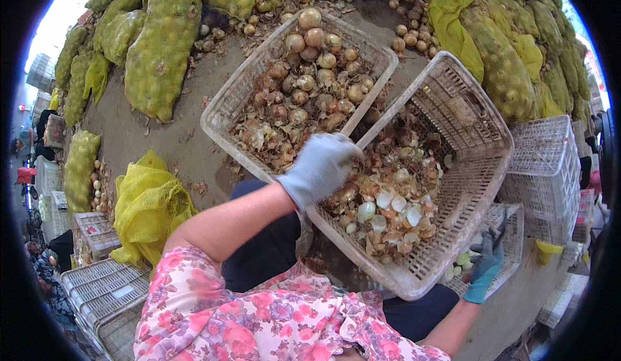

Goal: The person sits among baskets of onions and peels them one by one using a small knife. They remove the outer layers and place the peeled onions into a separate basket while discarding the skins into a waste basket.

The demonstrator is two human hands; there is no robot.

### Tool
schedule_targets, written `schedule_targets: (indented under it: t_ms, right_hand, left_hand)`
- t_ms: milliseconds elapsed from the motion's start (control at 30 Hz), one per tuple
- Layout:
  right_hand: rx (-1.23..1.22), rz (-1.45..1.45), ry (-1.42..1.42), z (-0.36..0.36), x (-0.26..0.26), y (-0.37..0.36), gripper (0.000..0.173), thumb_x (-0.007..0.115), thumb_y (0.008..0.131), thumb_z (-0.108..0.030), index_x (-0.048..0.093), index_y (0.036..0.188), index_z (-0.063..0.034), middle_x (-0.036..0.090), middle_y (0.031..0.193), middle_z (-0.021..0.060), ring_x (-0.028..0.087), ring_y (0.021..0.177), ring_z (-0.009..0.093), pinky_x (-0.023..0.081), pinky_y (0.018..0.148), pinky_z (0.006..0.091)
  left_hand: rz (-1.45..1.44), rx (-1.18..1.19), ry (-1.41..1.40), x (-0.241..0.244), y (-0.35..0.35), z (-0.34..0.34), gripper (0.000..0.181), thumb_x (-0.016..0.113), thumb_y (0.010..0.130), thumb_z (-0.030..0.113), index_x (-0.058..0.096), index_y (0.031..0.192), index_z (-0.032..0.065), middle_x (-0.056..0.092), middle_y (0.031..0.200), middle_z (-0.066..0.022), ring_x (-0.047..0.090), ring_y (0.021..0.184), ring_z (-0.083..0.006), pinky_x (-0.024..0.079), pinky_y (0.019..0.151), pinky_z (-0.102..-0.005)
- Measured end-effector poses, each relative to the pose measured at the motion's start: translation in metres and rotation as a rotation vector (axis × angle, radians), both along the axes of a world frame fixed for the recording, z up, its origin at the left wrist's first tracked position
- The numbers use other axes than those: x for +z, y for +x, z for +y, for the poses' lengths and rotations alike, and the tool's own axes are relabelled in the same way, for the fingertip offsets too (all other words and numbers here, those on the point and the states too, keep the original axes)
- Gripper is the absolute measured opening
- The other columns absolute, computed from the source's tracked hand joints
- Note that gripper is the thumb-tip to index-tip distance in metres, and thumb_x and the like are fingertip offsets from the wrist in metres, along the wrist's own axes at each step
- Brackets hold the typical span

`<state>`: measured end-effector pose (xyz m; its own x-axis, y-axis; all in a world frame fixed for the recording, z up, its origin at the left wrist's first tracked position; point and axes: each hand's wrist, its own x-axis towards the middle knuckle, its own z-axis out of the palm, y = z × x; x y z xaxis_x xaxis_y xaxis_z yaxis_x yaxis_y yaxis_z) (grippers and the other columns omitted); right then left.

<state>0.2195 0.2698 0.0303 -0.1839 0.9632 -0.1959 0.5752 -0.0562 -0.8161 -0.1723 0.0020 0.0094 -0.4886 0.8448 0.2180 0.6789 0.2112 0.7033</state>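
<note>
Gloved in light grey, my left hand [320,167] is over the meeting rims of two plastic crates; its fingers are blurred, and whether it holds anything is hidden. The left crate [228,89] has unpeeled onions [310,38] and loose skins. In the tilted right crate [478,152] lie onion skins [398,235] and white onion pieces [383,199]. My right hand [485,259], in a teal and dark glove, is at the far right, by a lower crate [509,244] with peeled onions [458,266]. What its fingers grip cannot be made out.
Yellow-green mesh sacks of onions [162,50] stand at the back left, and more sacks [499,65] are piled at the right. A crumpled yellow net bag [150,205] lies beside my left arm. Stacked crates [543,167] stand on the right, others [106,288] at lower left. Loose onions [412,36] lie on the ground.
</note>
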Motion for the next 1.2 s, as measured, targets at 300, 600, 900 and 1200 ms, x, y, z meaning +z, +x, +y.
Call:
schedule_targets:
  t_ms: [300, 600, 900, 1200]
  right_hand:
    - [0.396, 0.01, -0.529, -0.068, -0.065, -0.114, 0.031, 0.055, 0.097, -0.016, 0.06, 0.123, 0.0001, 0.07, 0.103, 0.0114, 0.067, 0.062, 0.015, 0.047, 0.044, 0.024]
    - [0.234, -0.054, -0.575, -0.054, -0.092, -0.123, 0.03, 0.053, 0.097, -0.012, 0.06, 0.124, -0.0006, 0.07, 0.1, 0.0102, 0.064, 0.06, 0.013, 0.045, 0.044, 0.0229]
    - [0.261, -0.11, -0.597, -0.055, -0.103, -0.128, 0.031, 0.053, 0.096, -0.009, 0.06, 0.125, 0.001, 0.07, 0.1, 0.0135, 0.065, 0.06, 0.015, 0.048, 0.047, 0.0255]
    - [0.382, -0.106, -0.576, -0.075, -0.099, -0.127, 0.03, 0.053, 0.096, -0.01, 0.06, 0.124, -0.0011, 0.071, 0.096, 0.0108, 0.064, 0.055, 0.015, 0.042, 0.04, 0.0252]
  left_hand:
    - [-0.048, 0.438, -0.573, -0.113, -0.14, -0.014, 0.042, 0.057, 0.084, 0.008, 0.062, 0.125, 0.0122, 0.068, 0.107, -0.0232, 0.066, 0.099, -0.0381, 0.052, 0.086, -0.0455]
    - [0.238, 0.555, -0.672, -0.162, -0.207, 0.066, 0.043, 0.069, 0.078, 0.011, 0.06, 0.12, 0.0101, 0.061, 0.118, -0.0191, 0.064, 0.101, -0.0373, 0.052, 0.087, -0.0452]
    - [0.657, 0.439, -0.918, -0.237, -0.242, 0.094, 0.015, 0.061, 0.083, 0.015, 0.069, 0.096, 0.014, 0.071, 0.092, -0.0074, 0.068, 0.088, -0.0261, 0.049, 0.071, -0.0414]
    - [0.19, 0.39, -0.784, -0.154, -0.198, 0.057, 0.034, 0.069, 0.074, 0.023, 0.066, 0.105, 0.01, 0.07, 0.101, -0.0155, 0.065, 0.101, -0.0337, 0.049, 0.085, -0.0458]
